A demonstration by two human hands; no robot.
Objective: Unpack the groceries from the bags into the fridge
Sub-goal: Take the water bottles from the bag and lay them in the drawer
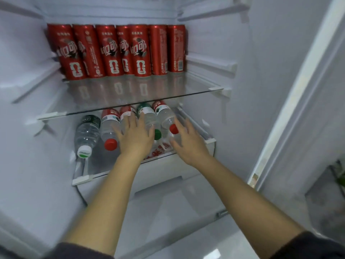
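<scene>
Several clear water bottles lie side by side on the lower glass shelf [97, 175] of the open fridge, caps toward me. My left hand [135, 136] rests with straight fingers on top of the middle bottles, covering a red-label bottle [126, 112]. Beside it, my right hand [186, 141] touches the red-capped bottle [166, 116] at the right end, fingers spread. A green-capped bottle [149, 116] lies between the hands. At the left lie a white-capped bottle [86, 133] and another red-capped bottle [109, 128]. A row of red cans [119, 51] stands at the back of the upper glass shelf [141, 90].
The fridge's white side walls close in on both sides, with shelf rails [211, 64] on the right wall. A white drawer front [168, 176] sits below the lower shelf. The fridge's door edge [291, 109] runs down the right, with a green plant [338, 174] beyond it.
</scene>
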